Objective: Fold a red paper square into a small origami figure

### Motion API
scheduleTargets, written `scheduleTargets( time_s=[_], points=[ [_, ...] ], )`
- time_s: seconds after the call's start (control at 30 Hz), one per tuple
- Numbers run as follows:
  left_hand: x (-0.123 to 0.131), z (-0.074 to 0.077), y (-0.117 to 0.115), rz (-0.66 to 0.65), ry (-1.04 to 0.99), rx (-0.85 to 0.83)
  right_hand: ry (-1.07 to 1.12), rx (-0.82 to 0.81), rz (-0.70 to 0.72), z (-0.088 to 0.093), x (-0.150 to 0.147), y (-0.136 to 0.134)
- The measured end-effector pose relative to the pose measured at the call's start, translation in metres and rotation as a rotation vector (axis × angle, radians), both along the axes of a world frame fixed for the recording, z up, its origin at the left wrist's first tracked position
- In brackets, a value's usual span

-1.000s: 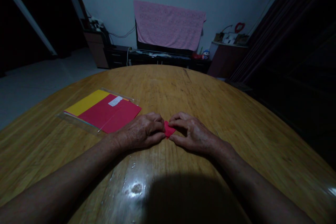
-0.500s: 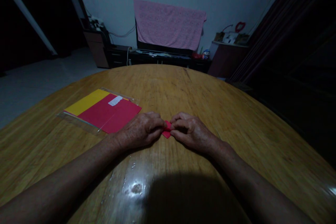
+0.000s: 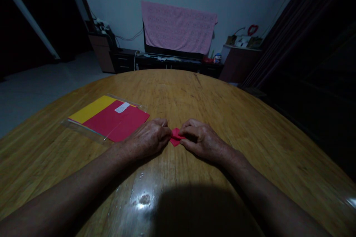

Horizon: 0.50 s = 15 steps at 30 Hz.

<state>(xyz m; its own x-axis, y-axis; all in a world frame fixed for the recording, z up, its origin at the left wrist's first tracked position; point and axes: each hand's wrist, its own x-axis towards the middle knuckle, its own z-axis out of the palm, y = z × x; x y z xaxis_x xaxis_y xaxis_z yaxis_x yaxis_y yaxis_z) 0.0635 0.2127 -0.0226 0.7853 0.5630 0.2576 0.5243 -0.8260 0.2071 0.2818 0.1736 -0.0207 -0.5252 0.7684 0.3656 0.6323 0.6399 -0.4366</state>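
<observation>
Both hands are seen curled low on a round wooden table point(image 3: 194, 96), fingertips drawn together from either side onto one small piece of folded red paper point(image 3: 175, 137). The left hand point(image 3: 148, 141) is closed almost to a fist, its thumb and forefinger pinched on the paper's left edge; the right hand point(image 3: 204, 141) is bent more loosely, its fingertips point(image 3: 185, 132) pressed on the right edge. The red paper is held flat against the surface, midway between the hands and towards the near edge, so that neither hand is nearer than the other. Only a narrow part of it is left uncovered, with a corner pointed at the near edge; how its long axis runs cannot be told. One clear sleeve of coloured sheets point(image 3: 111, 118) is laid well apart, towards the left edge, just beyond the left wrist; a yellow sheet point(image 3: 91, 109) and red sheets point(image 3: 122, 122) can be made out in it, with one white label point(image 3: 122, 107) on top. One pink cloth point(image 3: 178, 27) is draped over a screen behind the far edge.
</observation>
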Motion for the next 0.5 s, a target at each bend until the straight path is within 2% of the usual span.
scheduleTargets(
  time_s=[0.2, 0.37, 0.5],
  points=[
    [0.001, 0.002, -0.003, 0.035, 0.051, 0.012, -0.005, 0.027, 0.031, -0.002, 0.004, 0.003],
    [0.003, 0.007, -0.008, 0.160, 0.134, 0.011, 0.017, 0.022, 0.009, -0.003, 0.004, 0.003],
    [0.004, 0.012, -0.007, 0.222, 0.105, -0.103, 0.073, 0.005, -0.036, -0.005, 0.003, 0.003]
  ],
)
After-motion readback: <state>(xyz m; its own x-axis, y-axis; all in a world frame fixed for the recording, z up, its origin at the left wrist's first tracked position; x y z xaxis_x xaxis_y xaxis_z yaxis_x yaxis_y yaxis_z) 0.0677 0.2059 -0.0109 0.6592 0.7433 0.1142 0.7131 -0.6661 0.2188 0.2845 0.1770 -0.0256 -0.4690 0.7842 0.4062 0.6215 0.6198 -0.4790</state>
